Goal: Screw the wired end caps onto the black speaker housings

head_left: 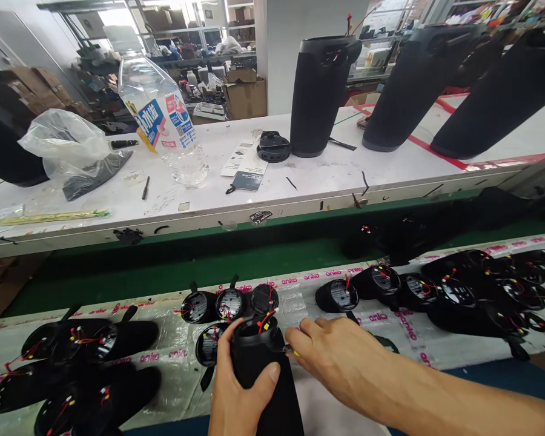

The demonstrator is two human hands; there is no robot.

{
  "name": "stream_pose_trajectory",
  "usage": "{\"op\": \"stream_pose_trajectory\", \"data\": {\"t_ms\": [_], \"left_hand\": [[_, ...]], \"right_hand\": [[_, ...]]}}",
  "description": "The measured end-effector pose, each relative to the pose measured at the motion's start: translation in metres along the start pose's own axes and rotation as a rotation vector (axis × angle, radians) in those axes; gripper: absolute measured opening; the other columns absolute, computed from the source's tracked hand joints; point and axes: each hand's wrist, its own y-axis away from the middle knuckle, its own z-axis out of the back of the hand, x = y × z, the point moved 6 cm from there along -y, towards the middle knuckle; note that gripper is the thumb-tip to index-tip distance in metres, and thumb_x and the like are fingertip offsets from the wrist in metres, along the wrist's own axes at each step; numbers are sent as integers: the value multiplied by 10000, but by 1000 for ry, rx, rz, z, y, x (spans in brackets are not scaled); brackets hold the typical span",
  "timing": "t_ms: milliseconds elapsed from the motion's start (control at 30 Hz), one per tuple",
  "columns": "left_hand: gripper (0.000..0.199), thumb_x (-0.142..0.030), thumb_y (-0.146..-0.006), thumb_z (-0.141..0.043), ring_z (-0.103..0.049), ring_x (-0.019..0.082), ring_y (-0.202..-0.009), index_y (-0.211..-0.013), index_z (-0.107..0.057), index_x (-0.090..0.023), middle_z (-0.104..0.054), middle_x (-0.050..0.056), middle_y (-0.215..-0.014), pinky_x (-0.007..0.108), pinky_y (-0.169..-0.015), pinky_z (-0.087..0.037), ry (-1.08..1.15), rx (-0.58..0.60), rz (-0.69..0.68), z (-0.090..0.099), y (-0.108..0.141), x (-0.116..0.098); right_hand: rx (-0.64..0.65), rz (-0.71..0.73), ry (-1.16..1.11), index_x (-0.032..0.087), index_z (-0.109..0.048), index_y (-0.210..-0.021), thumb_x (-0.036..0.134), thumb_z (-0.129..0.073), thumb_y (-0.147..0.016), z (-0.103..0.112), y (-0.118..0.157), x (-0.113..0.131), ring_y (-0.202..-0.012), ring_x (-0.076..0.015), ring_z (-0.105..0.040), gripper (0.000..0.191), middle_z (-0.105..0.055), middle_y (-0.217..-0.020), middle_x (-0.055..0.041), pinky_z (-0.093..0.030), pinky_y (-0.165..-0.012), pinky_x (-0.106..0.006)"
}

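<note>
The left hand (240, 393) wraps around a black cylinder (279, 393), thumb across its front, while the right hand (329, 351) bends its fingers together at the cylinder's upper right edge, pinching a small dark piece (287, 349) (too covered to identify). That cylinder is in the lower middle, its open end up, with coloured wires (266, 322) poking out. Around it, similar wired cylinders lie on a pink-lettered sheet (177, 342), and beyond them a white bench (236, 203) bears a clear bottle (158, 103) and an upright black housing (320, 97).
</note>
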Motion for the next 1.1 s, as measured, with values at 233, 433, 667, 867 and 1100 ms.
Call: {"op": "stream_pose_trajectory", "data": {"t_ms": [233,433,667,867,1100], "left_hand": [[741,-459,-717,-762,-608,438,-1330,-1392,-551,-239,-686,164,-1370,596,-1188,-386,-135,-88,-31,1,5,4],[742,-473,-743,-762,-586,437,-1360,-1410,-540,-237,-657,163,-1387,587,-1206,-376,-173,-97,-46,3,3,6],[920,-534,-752,-818,-569,456,-1440,-1565,-460,-297,-602,145,-1547,628,-1263,-353,-100,-89,-59,20,-8,19],[795,-425,-693,-828,-645,471,-1369,-1434,-602,-245,-695,170,-1428,617,-1222,-445,-316,-66,-196,25,-24,81],[599,-234,-757,-755,-565,486,-1476,-1353,-691,-222,-655,218,-1485,686,-1289,-354,-854,17,-770,-16,-37,106]], "right_hand": [[161,31,79,219,-626,-976,49,-749,-688,-8,-1,16,-729,-219,-621,356,-683,-941,-70,-177,-438,-394],[169,3,23,214,-644,-989,67,-766,-797,-9,-11,15,-694,-211,-661,271,-707,-891,-60,-189,-425,-382],[-104,-376,-476,273,-638,-1268,348,-515,-1153,5,23,-27,-875,-237,-781,184,-811,-1070,-10,-511,-734,-345],[-93,-651,-594,254,-657,-1257,453,-351,-1195,-40,58,-56,-947,-246,-788,369,-808,-1087,-55,-544,-806,-342],[30,-827,-255,189,-658,-1271,230,-479,-1137,-102,62,-105,-932,-259,-791,227,-762,-1218,-131,-529,-749,-325]]}}
